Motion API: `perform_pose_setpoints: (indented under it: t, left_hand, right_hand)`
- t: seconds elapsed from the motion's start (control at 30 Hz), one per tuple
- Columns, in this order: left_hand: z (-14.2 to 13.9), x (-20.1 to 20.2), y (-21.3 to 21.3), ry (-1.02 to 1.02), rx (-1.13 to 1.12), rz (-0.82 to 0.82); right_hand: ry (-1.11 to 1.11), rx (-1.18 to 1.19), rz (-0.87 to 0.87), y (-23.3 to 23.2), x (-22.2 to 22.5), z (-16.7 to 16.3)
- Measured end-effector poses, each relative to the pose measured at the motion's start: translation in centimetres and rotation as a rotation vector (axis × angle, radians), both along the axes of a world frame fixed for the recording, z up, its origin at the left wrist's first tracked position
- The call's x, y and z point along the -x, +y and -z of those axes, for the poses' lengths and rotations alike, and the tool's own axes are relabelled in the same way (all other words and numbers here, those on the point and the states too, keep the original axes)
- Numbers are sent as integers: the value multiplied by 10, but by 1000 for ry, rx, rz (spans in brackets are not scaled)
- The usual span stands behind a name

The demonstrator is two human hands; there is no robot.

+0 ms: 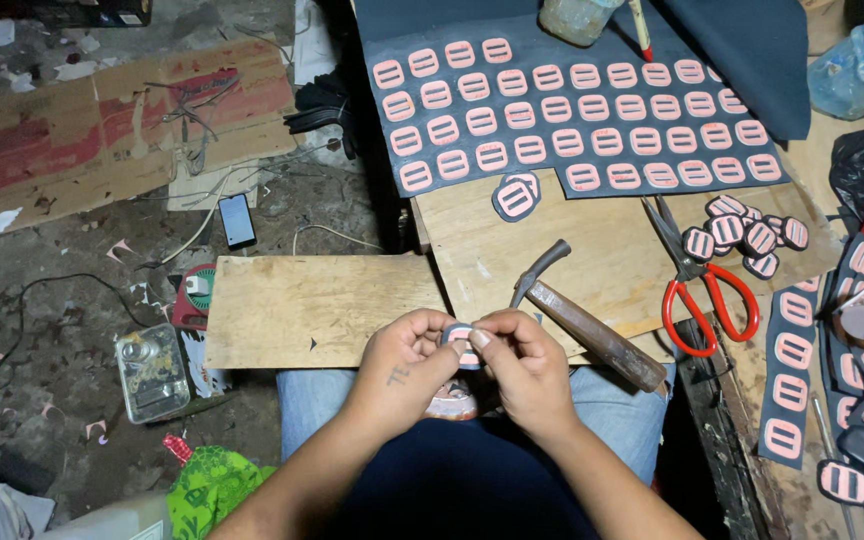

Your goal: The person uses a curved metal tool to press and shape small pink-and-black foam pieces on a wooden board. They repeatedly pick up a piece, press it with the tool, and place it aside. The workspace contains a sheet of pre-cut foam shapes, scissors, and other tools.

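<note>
I sit with a plywood board (302, 310) across my lap and a larger wooden worktop (592, 250) beyond it, and at the far end of that lies a dark sheet (572, 110) covered with rows of pink slotted pieces. Nearer to me a hammer (582, 320) lies slantwise on the board, its head toward the sheet and its wooden handle running down to my right, just beside my right hand (527, 370). Red-handled scissors (697, 280) rest farther right, next to a small heap of cut-out pieces (742, 235), and one more cut piece (515, 195) sits alone at the sheet's near edge. My left hand (402, 365) and my right meet over my lap, and between them is a single small pink and dark piece (459, 335), held up at the fingertips above my knees. Both hands are closed on it in a pinch, thumbs and forefingers pressed to its two ends, so its long axis seems to run left to right from one hand to the other and neither hand is nearer. My fingers cover most of it; only a sliver of pink shows, and I cannot tell its outline or which face is up. Under my hands something roundish and pale (450, 402) rests on my lap, mostly hidden.
</note>
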State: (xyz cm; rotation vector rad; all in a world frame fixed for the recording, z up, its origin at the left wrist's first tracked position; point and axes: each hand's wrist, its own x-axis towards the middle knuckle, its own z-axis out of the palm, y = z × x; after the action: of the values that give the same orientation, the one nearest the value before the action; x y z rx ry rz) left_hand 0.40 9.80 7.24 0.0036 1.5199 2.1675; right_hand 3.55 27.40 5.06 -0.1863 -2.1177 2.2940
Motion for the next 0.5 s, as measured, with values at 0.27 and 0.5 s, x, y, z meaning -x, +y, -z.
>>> perform_pose_setpoints:
  t: [0.27,0.5]
  left_hand:
    - [-2,2,0,32,91,0]
    - [2,4,1,26,66,-1]
  right_hand:
    - [-33,10,-30,-4,1,-4]
    - [9,-19,-47,-3,3,-1]
